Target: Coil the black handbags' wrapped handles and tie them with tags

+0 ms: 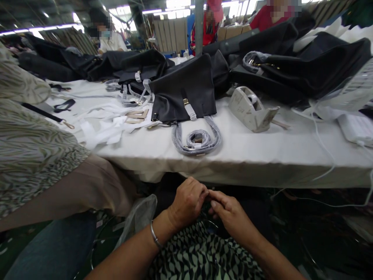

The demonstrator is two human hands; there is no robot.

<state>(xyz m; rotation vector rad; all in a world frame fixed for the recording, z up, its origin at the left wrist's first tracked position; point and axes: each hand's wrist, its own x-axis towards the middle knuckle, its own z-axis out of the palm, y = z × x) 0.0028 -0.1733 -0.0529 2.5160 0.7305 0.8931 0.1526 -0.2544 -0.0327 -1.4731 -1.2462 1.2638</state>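
Observation:
My left hand (188, 202) and my right hand (230, 216) meet in my lap, below the table's front edge. Both have their fingers curled and pinched together around something small and dark that I cannot make out. A silver bangle (155, 236) circles my left wrist. On the white table (262, 155) just beyond my hands lies a black handbag (183, 91) with its wrapped grey handles (196, 138) coiled toward me.
A grey tape dispenser (252, 109) stands right of the bag. More black bags (305, 66) pile at the back. White paper strips (101, 124) lie at left. A seated person in a patterned top (32, 155) is close on my left. A white fan (349, 93) is at right.

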